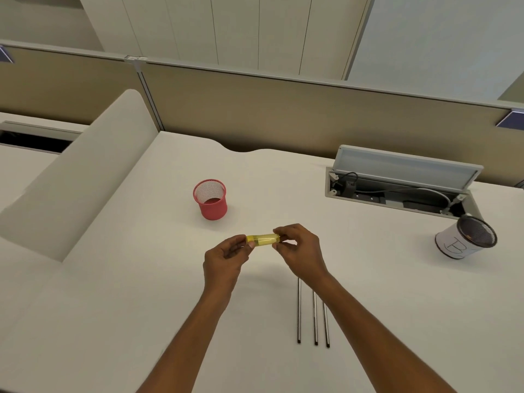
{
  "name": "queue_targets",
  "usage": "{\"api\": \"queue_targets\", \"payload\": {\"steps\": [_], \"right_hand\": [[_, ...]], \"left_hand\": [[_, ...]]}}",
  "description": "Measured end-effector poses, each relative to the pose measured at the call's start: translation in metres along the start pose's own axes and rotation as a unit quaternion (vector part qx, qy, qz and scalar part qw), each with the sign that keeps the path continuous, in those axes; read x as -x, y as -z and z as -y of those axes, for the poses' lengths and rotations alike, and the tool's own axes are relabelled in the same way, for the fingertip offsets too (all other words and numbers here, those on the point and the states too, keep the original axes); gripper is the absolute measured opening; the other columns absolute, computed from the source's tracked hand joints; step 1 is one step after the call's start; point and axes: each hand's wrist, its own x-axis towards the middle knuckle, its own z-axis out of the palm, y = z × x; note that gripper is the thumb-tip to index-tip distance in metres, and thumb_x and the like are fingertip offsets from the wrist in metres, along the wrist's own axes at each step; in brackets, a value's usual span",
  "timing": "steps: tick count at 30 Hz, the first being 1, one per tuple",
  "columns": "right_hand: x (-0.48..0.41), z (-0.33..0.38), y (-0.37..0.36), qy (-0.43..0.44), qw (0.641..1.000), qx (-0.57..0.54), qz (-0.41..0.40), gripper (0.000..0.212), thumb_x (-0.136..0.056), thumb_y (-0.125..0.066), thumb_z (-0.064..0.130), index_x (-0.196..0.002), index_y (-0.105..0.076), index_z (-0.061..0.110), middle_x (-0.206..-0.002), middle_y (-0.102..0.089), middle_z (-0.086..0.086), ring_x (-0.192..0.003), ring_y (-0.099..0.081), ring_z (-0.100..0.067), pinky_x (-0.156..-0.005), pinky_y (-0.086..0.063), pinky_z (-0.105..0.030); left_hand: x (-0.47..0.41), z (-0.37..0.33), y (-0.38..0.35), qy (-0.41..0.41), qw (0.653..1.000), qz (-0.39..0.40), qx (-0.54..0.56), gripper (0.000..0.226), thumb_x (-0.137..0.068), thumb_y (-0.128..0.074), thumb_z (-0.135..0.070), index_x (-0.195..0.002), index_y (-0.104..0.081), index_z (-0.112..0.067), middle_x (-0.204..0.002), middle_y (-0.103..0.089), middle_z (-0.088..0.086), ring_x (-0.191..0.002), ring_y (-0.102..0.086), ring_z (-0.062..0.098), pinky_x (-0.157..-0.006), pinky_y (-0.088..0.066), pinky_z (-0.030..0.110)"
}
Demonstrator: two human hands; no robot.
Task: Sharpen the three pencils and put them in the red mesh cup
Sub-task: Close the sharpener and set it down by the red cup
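At the centre of the frame the two hands meet above the white desk (113, 279), holding a small yellow see-through sharpener (262, 240) level between them. The left grip (224, 260) pinches its left end with thumb and fingertips, and the right grip (302, 252) has its fingers curled round the right end, so both are grasping the same piece and it hangs clear of the desk. The three pencils (315, 319) lie on the desk in the lower centre-right of the frame, side by side and nearly parallel, running from near to far. Their far ends are hidden under the right forearm, and none of them is touched by either hand. The red mesh cup (210, 199) stands upright on the desk just above and left of the hands, well apart from the pencils, with its mouth open to the camera. At the right edge of the frame stands a black mesh cup (465, 239) wrapped in white paper with a handwritten mark on it. Above it, in the upper right, a cable hatch (405, 168) set into the desk has its lid raised, with dark cables showing inside. A beige partition (283, 109) runs along the far side of the desk.
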Motion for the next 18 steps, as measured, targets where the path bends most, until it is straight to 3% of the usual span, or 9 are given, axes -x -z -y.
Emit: {"api": "queue_targets", "payload": {"steps": [6,8,11,14,18], "right_hand": [[-0.035,-0.001,-0.027,-0.032,0.999,-0.016,-0.002,0.030,-0.084,-0.075,-0.005,-0.112,-0.076,0.006,-0.106,-0.076,-0.005,-0.096,-0.072,-0.015,-0.089,-0.057,-0.022],[-0.044,-0.003,-0.037,-0.050,0.999,-0.022,0.004,0.032,-0.085,-0.073,-0.005,-0.115,-0.074,0.006,-0.107,-0.076,-0.005,-0.097,-0.072,-0.014,-0.088,-0.054,-0.016],[-0.055,-0.008,-0.054,-0.069,0.997,-0.014,0.018,0.034,-0.086,-0.070,-0.005,-0.119,-0.073,0.006,-0.109,-0.076,-0.007,-0.099,-0.072,-0.016,-0.089,-0.051,-0.011],[-0.061,-0.014,-0.071,-0.088,0.995,0.001,0.040,0.034,-0.088,-0.069,-0.003,-0.121,-0.072,0.006,-0.113,-0.076,-0.008,-0.102,-0.071,-0.017,-0.095,-0.052,-0.020],[-0.067,-0.025,-0.090,-0.112,0.992,0.025,0.061,0.035,-0.090,-0.067,-0.001,-0.124,-0.071,0.006,-0.117,-0.074,-0.009,-0.105,-0.069,-0.018,-0.091,-0.047,-0.014]], "left_hand": [[-0.034,0.003,0.004,-0.011,0.997,-0.057,-0.048,0.017,-0.084,-0.088,-0.024,-0.090,-0.079,-0.036,-0.080,-0.082,-0.014,-0.089,-0.078,0.025,-0.084,-0.065,0.041],[-0.045,0.006,0.005,-0.011,0.995,-0.075,-0.069,0.013,-0.086,-0.087,-0.026,-0.097,-0.081,-0.029,-0.082,-0.079,-0.016,-0.091,-0.076,0.025,-0.084,-0.064,0.041],[-0.059,0.010,0.005,0.008,0.991,-0.100,-0.091,0.032,-0.089,-0.083,-0.026,-0.118,-0.080,-0.013,-0.096,-0.078,-0.006,-0.098,-0.073,0.028,-0.092,-0.063,0.045],[-0.073,0.016,0.007,0.027,0.986,-0.114,-0.115,0.036,-0.090,-0.082,-0.028,-0.123,-0.078,-0.014,-0.114,-0.079,0.008,-0.105,-0.071,0.034,-0.095,-0.061,0.049],[-0.087,0.025,0.011,0.043,0.980,-0.125,-0.150,0.038,-0.092,-0.081,-0.033,-0.127,-0.077,-0.018,-0.118,-0.076,0.016,-0.110,-0.069,0.038,-0.096,-0.060,0.053]]}}
